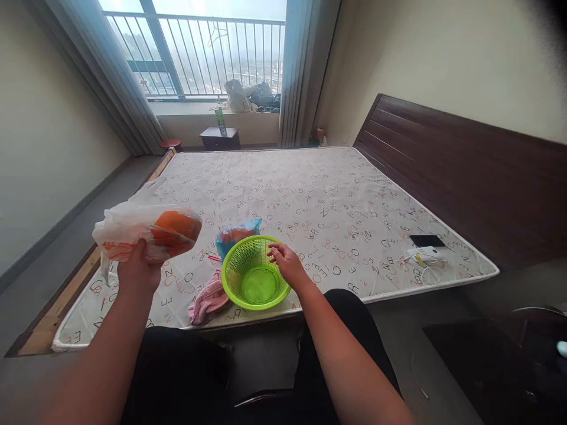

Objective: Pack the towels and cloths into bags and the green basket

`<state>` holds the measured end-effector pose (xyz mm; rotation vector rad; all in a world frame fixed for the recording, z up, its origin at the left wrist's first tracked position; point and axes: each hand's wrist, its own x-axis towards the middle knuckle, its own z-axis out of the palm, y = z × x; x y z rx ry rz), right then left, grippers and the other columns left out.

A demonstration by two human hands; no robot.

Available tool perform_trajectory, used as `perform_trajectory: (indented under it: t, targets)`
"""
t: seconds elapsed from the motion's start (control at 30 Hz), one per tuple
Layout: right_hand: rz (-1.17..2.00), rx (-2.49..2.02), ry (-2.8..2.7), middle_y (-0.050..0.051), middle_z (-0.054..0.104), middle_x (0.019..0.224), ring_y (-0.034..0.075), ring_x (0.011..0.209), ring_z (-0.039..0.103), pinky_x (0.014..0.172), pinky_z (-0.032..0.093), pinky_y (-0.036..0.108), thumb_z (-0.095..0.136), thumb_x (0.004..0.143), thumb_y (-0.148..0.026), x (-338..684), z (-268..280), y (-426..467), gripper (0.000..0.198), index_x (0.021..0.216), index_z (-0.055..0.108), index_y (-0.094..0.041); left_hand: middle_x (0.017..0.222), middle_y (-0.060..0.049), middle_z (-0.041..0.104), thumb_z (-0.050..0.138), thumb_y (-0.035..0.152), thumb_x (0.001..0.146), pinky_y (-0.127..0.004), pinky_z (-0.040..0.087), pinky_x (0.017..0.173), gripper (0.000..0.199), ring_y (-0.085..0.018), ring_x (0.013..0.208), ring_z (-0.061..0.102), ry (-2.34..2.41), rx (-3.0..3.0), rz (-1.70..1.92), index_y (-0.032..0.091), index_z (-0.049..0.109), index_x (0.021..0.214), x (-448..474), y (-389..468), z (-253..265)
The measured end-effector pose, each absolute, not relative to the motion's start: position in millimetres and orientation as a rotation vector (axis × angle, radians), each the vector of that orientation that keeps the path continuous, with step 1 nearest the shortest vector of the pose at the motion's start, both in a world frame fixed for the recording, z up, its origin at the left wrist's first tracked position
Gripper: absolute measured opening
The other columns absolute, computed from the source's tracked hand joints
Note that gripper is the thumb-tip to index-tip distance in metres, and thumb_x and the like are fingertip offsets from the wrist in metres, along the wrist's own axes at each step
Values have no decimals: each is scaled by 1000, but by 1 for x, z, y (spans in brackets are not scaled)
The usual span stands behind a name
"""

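Note:
My left hand (140, 267) is closed on a white plastic bag (126, 227), held up over the mattress's left side. Something round and orange (176, 231) shows through the bag. My right hand (286, 262), fingers loosely curled and apart, hovers at the right rim of a green plastic basket (260, 288); whether it touches the rim I cannot tell. Nothing lies inside the basket. Behind it is a blue plastic packet (239, 233) with reddish contents. A pink cloth (209, 300) lies crumpled against the basket's left side, and a thin red-and-white item (214, 258) rests near it.
The letter-printed mattress (283, 183) spreads out in front of me. At its right lie a black phone (426, 241) and a white charger with cable (425, 255). A dark headboard (465, 147) stands at the right, a small nightstand (220, 137) beyond the far edge.

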<state>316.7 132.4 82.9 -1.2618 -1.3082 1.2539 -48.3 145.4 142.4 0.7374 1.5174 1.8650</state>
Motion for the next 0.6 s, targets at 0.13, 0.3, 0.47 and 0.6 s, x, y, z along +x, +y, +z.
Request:
perform_trajectory:
  t: [0.13, 0.3, 0.47, 0.6]
  targets:
    - [1189, -1344, -1504, 6, 73, 101, 20, 91, 67, 85, 51, 36, 54, 94, -39, 315, 82, 130, 30, 112, 69, -21, 127, -8, 65, 68, 17, 83, -35, 60, 85, 52, -21, 111, 66, 1703, 542, 1843, 21, 53, 133, -69, 157, 115]
    - [1272, -1317, -1530, 5, 73, 99, 19, 87, 68, 82, 53, 35, 54, 95, -37, 313, 83, 128, 28, 113, 69, -23, 106, -6, 67, 66, 17, 85, -32, 59, 73, 43, -16, 85, 66, 1723, 386, 1647, 17, 56, 126, -81, 164, 83]
    - [1319, -1296, -1506, 5, 72, 98, 18, 82, 68, 81, 52, 35, 54, 94, -38, 311, 81, 128, 28, 112, 67, -21, 105, -4, 66, 69, 17, 81, -24, 53, 67, 49, -14, 84, 62, 1646, 551, 1706, 20, 57, 128, -92, 169, 80]
    - [1422, -1205, -1372, 5, 72, 97, 16, 79, 69, 78, 52, 33, 55, 92, -40, 309, 83, 130, 28, 109, 67, -21, 110, -4, 65, 69, 35, 85, -30, 55, 72, 45, -17, 89, 63, 1937, 581, 1396, 24, 55, 126, -103, 170, 72]
